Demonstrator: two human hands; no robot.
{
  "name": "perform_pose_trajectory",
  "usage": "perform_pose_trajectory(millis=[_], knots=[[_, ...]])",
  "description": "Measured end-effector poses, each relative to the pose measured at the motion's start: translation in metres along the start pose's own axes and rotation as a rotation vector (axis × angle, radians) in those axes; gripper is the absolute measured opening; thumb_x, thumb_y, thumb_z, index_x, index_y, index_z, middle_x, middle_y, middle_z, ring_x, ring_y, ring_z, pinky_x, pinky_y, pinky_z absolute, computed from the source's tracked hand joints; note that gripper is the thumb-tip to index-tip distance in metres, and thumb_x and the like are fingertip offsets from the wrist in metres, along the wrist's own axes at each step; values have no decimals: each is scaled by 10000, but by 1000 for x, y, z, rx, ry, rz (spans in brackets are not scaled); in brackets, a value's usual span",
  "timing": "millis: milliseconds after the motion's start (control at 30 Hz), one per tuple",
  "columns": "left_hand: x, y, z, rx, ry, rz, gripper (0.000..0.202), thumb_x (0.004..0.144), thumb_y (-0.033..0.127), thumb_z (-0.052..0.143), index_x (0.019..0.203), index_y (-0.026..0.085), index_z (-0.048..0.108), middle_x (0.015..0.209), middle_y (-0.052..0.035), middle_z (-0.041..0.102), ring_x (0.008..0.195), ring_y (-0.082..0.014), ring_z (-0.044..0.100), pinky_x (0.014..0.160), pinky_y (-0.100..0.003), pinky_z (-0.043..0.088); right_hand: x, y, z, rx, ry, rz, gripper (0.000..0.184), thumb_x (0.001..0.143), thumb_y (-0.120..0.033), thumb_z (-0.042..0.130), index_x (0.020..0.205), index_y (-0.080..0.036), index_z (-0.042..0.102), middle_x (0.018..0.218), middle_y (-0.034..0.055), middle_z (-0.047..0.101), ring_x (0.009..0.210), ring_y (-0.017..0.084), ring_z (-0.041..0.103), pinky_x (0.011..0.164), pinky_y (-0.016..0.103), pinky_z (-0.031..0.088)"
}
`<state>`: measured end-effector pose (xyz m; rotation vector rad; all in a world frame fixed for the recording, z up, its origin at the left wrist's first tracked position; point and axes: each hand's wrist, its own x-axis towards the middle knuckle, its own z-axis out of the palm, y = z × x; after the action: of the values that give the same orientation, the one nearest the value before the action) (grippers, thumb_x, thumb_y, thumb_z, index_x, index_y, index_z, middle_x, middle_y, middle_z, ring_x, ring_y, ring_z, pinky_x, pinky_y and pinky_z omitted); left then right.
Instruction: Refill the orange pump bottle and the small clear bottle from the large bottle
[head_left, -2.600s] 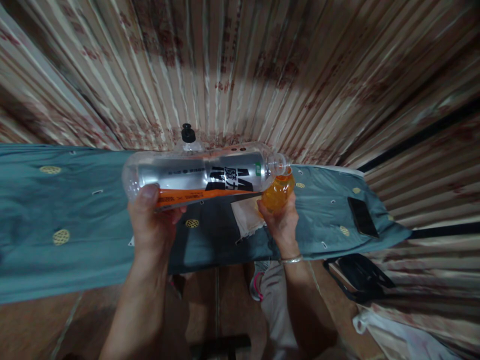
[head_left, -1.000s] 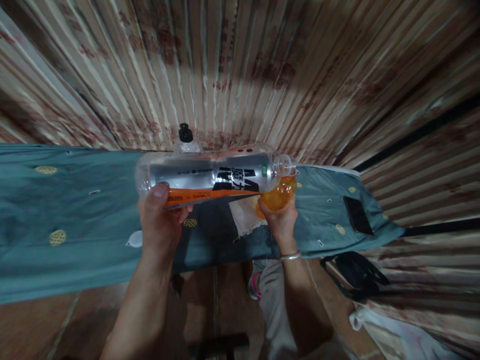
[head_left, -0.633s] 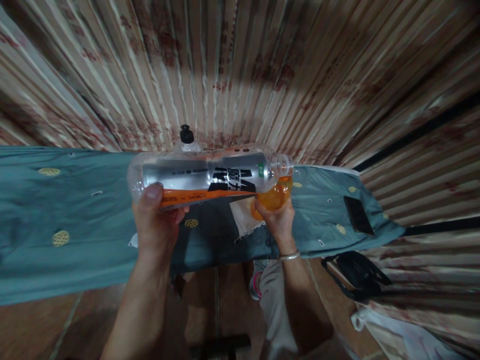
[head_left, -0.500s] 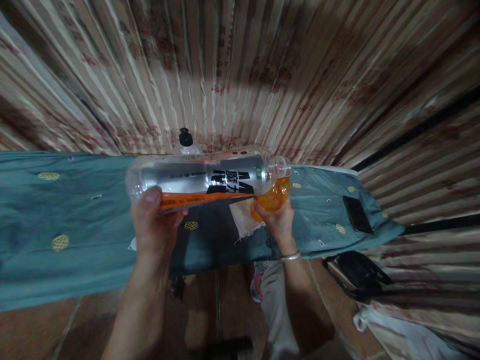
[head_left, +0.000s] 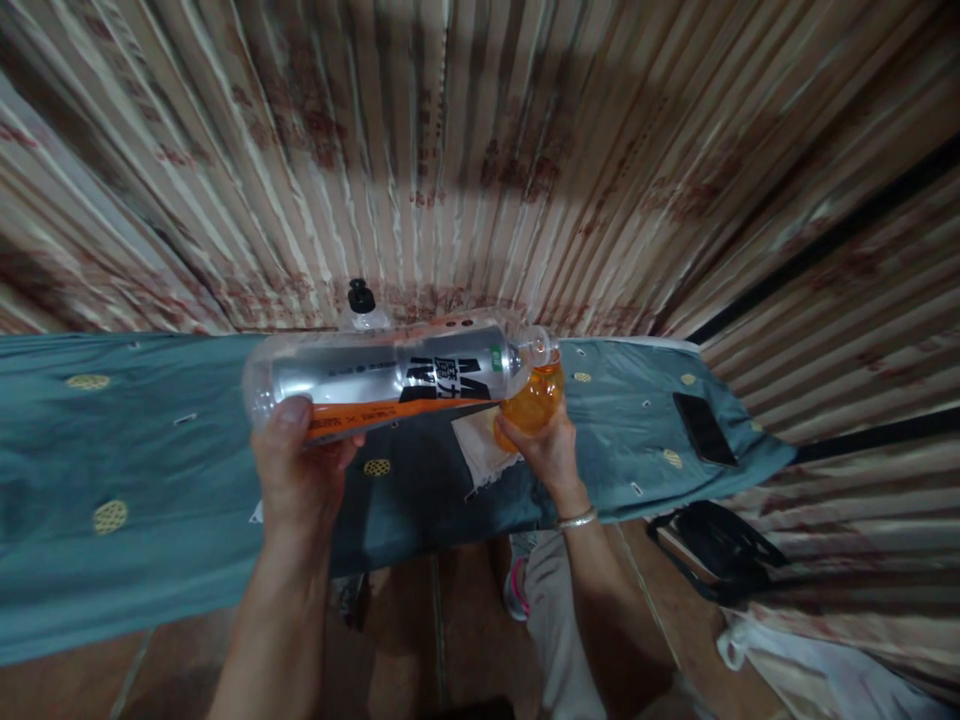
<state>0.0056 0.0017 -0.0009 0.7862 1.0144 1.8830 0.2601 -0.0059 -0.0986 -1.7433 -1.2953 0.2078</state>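
Observation:
My left hand [head_left: 300,470] is closed round the base end of a large clear plastic bottle [head_left: 390,375] with a silver, black and orange label. The bottle lies almost level, its open neck to the right over a small glass of orange drink [head_left: 531,400]. My right hand [head_left: 544,455] grips that glass from below, a thin bangle on its wrist. Both are held above a table under a teal cloth [head_left: 150,450]. A strip of orange liquid lies along the bottle's lower side.
Behind the big bottle stands another clear bottle with a black cap [head_left: 361,298]. A white cloth [head_left: 484,445] lies under the glass. A dark phone [head_left: 703,428] rests near the table's right end. A black bag [head_left: 720,550] sits on the floor at the right. Striped curtain behind.
Bottle and glass have stayed together, mouth over rim, drifting slightly left and down in view as the head moved. Both grips are unchanged.

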Motion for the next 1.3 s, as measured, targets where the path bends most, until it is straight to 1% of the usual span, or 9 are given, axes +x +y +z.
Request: perform_pose_trajectory(millis=[167, 300, 500, 700, 800, 900, 1000, 1133, 1300], knots=[[-2, 0, -4, 2, -46, -18, 423, 599, 565, 814, 717, 208, 620, 551, -3, 564, 455, -157, 527, 341, -238, 372, -1, 0, 0, 33, 13, -7, 736, 653, -506, 860, 1268, -206, 588, 1106, 113, 796, 988, 332, 787, 806, 428, 644], [-3, 2, -5, 32, -75, 7, 370, 643, 551, 785, 679, 225, 615, 554, -1, 577, 444, -159, 525, 341, -253, 408, -1, 0, 1, 39, 12, -15, 745, 655, -497, 860, 1283, -209, 582, 1123, 110, 792, 997, 326, 784, 821, 428, 645], [-3, 1, -3, 34, -82, 0, 374, 618, 559, 760, 609, 224, 594, 505, 0, 538, 417, -153, 494, 295, -231, 302, -1, 2, 2, 38, 11, -37, 748, 674, -494, 850, 1304, -206, 569, 1131, 114, 785, 1001, 324, 782, 842, 437, 641], [-1, -1, -4, 27, -79, 2, 375, 638, 542, 765, 608, 216, 584, 526, -9, 526, 412, -136, 480, 284, -216, 246, -1, 4, 6, 5, 35, -41, 800, 662, -495, 863, 1341, -203, 556, 1146, 127, 782, 1008, 342, 780, 846, 459, 636], [0, -1, -3, 41, -69, 6, 398, 604, 572, 767, 582, 214, 596, 507, -8, 534, 380, -134, 463, 266, -211, 207, -1, 5, 6, 22, 24, -41, 807, 668, -498, 866, 1355, -208, 556, 1174, 133, 779, 1025, 345, 780, 868, 469, 635], [0, 1, -1, 51, -67, 13, 436, 579, 588, 779, 533, 211, 564, 478, -7, 527, 347, -127, 431, 255, -211, 173, -1, 7, 5, 51, 9, -37, 834, 659, -511, 882, 1361, -199, 558, 1176, 138, 784, 1019, 343, 787, 876, 466, 640], [-1, 0, 0, 44, -92, 13, 427, 605, 574, 781, 542, 202, 581, 472, -15, 520, 338, -125, 421, 258, -222, 184, -1, 7, 5, 68, 15, -43, 846, 661, -523, 880, 1363, -179, 558, 1186, 154, 782, 1023, 341, 789, 877, 460, 643], [-2, -2, -2, 7, -119, 20, 393, 639, 552, 776, 576, 195, 625, 472, -21, 512, 351, -132, 428, 276, -235, 209, -1, 7, 6, 49, 30, -53, 840, 680, -529, 860, 1373, -168, 551, 1145, 151, 790, 992, 342, 793, 832, 450, 644], [-2, -2, -2, 1, -118, -7, 403, 644, 545, 790, 542, 207, 596, 455, -5, 492, 355, -126, 412, 291, -234, 244, -2, 10, 8, 22, 41, -74, 806, 701, -565, 845, 1347, -173, 563, 1140, 150, 793, 975, 340, 790, 813, 451, 640]])
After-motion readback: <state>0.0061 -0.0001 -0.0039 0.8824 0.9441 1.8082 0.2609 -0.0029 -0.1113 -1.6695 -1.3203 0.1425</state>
